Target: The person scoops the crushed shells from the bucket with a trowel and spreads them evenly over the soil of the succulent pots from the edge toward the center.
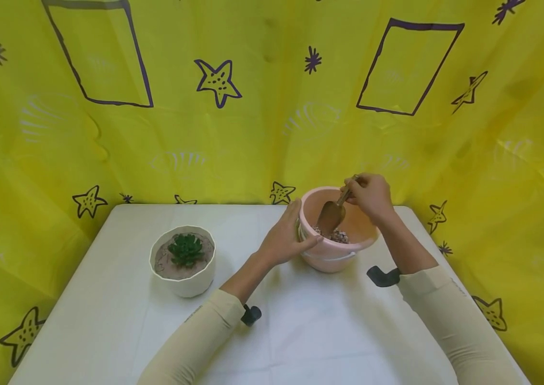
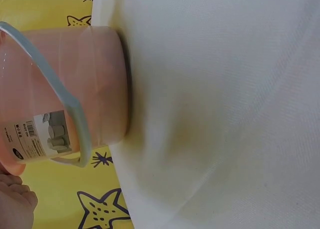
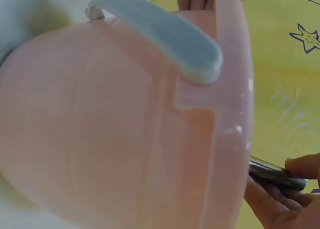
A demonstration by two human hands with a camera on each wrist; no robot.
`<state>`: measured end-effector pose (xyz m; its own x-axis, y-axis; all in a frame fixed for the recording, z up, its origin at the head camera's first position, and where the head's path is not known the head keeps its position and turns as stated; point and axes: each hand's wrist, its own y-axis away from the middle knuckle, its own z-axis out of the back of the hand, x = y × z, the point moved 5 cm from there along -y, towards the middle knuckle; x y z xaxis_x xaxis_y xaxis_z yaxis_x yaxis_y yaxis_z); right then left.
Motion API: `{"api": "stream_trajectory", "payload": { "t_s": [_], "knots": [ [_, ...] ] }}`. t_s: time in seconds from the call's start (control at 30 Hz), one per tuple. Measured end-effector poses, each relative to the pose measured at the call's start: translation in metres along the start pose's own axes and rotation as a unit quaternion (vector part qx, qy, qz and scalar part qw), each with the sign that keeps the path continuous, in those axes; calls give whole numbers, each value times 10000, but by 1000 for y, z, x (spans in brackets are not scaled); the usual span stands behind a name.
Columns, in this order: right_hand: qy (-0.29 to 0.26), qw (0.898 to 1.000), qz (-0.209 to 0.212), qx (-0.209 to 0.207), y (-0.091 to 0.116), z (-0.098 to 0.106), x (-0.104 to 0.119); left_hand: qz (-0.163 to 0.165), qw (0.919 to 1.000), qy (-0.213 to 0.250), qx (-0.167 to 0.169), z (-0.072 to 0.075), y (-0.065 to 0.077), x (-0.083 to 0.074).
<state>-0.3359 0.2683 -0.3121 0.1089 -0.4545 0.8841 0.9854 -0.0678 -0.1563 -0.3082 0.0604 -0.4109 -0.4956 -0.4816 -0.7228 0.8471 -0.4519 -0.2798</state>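
Observation:
A pink bucket stands at the back right of the table, tilted slightly, with grainy, pebble-like bits at its bottom. My left hand holds the bucket by its left rim, thumb along the front edge. In the left wrist view, the bucket's side shows a printed label and a pale handle. Above the opening, my right hand grips the handle of a brownish metal scoop. The scoop's blade points down inside the bucket. In the right wrist view, the bucket wall hides the blade.
A white pot with a green succulent in greyish soil stands on the left of the table. White cloth covers the table. A yellow curtain with starfish drawings hangs close behind and at both sides.

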Motion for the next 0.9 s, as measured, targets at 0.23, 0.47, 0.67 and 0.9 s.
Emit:
{"api": "stream_trajectory", "payload": {
  "t_s": [0.23, 0.47, 0.67, 0.9],
  "knots": [
    [513, 9955, 395, -698, 0, 2, 1, -17, 9999, -134, 44, 1, 0, 0],
    [1473, 9784, 721, -1260, 2, 1, -1, 62, 9998, -147, 108, 2, 0, 0],
    [1642, 9732, 845, -1368, 2, -8, -13, 126, 9997, -147, 119, 3, 1, 0],
    [1762, 9719, 754, -1367, 4, -16, -26, 166, 9996, -162, 181, 3, 2, -1]
  ]
}}
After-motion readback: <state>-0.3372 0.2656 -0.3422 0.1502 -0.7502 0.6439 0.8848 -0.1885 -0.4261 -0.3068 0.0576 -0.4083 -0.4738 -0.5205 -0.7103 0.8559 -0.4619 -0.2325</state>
